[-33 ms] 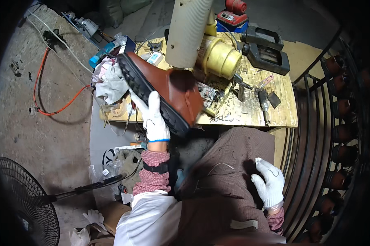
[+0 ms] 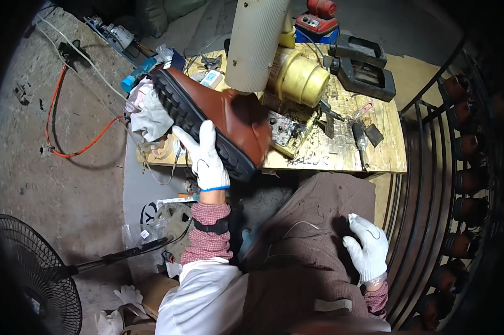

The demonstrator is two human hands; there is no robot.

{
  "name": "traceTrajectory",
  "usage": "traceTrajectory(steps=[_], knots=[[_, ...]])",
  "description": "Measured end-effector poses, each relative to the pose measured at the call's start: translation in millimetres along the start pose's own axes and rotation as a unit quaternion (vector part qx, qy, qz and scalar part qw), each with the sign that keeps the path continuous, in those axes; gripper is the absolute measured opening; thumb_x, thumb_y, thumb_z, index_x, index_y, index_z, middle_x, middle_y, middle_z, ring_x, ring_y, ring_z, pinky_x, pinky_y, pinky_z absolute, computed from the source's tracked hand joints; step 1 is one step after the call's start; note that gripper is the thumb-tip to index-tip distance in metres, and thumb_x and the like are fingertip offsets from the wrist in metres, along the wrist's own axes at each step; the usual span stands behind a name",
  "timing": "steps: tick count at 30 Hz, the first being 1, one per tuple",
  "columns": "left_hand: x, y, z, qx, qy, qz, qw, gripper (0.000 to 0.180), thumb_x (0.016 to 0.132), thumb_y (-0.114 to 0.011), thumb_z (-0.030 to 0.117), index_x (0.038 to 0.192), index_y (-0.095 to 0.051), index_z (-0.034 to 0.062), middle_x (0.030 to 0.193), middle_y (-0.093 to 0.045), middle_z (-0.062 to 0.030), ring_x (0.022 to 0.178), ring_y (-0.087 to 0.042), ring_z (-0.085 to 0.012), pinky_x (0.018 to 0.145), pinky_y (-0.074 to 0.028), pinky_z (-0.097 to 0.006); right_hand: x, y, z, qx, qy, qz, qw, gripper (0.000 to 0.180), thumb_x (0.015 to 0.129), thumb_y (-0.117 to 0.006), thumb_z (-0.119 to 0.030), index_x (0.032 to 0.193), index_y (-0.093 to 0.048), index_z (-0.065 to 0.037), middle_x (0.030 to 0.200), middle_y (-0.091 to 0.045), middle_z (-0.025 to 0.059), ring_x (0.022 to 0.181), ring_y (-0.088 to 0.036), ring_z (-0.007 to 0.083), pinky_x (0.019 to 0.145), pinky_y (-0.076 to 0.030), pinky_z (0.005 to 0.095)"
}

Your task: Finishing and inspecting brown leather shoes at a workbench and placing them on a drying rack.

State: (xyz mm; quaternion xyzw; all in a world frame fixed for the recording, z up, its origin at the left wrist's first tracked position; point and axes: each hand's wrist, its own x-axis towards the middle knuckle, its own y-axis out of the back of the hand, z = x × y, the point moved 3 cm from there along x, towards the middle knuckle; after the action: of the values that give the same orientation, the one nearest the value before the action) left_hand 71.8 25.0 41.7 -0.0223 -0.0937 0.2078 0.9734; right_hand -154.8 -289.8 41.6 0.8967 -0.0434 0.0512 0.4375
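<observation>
A brown leather boot with a thick black lugged sole is held tilted over the front of the workbench, toe up to the left and heel low. My left hand, in a white knit glove, supports it from the sole side with thumb and fingers spread; part of the grip is hidden. The lower end of a pale ribbed tube is at the boot's upper, beside a yellow blower-like housing. My right hand, also gloved, rests on my brown-clad thigh, fingers loosely bent and apart, holding nothing.
The yellowish workbench carries a control box with knobs, a dark-handled tool and black trays. Crumpled cloth lies left. A rack of boots stands right, a fan lower left.
The boot and my left hand have shifted slightly to the left and up. My right hand stays on my thigh.
</observation>
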Motion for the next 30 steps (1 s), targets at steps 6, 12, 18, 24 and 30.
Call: traceTrajectory(steps=[6,12,18,24,30], knots=[[33.6,-34.0,34.4,-0.046,-0.061,0.025,0.997,0.106,0.094,-0.077,0.029,0.165,-0.004,0.0006,0.168,-0.020,-0.0186,0.148,-0.032,-0.0280,0.121,-0.028,-0.038,15.5,-7.8,0.9,-0.008,0.038,-0.002,0.999,0.040,0.080,-0.080,-0.022,0.115,-0.072,-0.006,0.119,-0.073,0.0111,0.102,-0.071,0.0311,0.083,-0.054,0.0407],[50.0,-38.3,15.5,-0.044,0.003,0.049,0.998,0.107,0.095,-0.072,0.043,0.165,-0.003,-0.0003,0.166,-0.023,-0.0187,0.145,-0.038,-0.0317,0.118,-0.036,-0.039,27.8,-12.4,-9.3,-0.021,0.090,-0.010,0.996,0.044,0.081,-0.079,-0.027,0.121,-0.072,-0.008,0.119,-0.072,0.0087,0.096,-0.070,0.0283,0.082,-0.053,0.0395],[30.9,-32.9,14.9,-0.133,0.071,0.043,0.988,0.110,0.096,-0.071,0.044,0.166,0.005,0.0095,0.165,-0.028,-0.0137,0.141,-0.043,-0.0313,0.115,-0.041,-0.045,87.0,-16.3,-29.9,-0.013,0.209,0.072,0.975,0.045,0.085,-0.078,-0.023,0.127,-0.071,-0.009,0.125,-0.070,0.0092,0.100,-0.067,0.0267,0.085,-0.052,0.0395],[-22.6,3.1,6.6,-0.132,0.095,0.026,0.986,0.102,0.100,-0.066,0.037,0.167,0.007,0.0139,0.164,-0.030,-0.0135,0.144,-0.042,-0.0303,0.116,-0.040,-0.045,164.4,-31.5,-121.8,-0.100,0.442,0.110,0.885,0.049,0.087,-0.064,-0.017,0.134,-0.060,-0.007,0.126,-0.063,0.0134,0.103,-0.064,0.0301,0.082,-0.052,0.0408],[-40.8,32.2,2.8,-0.052,0.068,0.018,0.996,0.100,0.098,-0.069,0.042,0.167,-0.004,0.0115,0.167,-0.024,-0.0166,0.145,-0.039,-0.0261,0.115,-0.041,-0.042,110.3,-64.0,-110.7,-0.263,0.350,-0.277,0.855,0.011,0.070,-0.068,-0.013,0.076,-0.073,-0.006,0.074,-0.070,0.0133,0.073,-0.069,0.0320,0.070,-0.055,0.0420]])
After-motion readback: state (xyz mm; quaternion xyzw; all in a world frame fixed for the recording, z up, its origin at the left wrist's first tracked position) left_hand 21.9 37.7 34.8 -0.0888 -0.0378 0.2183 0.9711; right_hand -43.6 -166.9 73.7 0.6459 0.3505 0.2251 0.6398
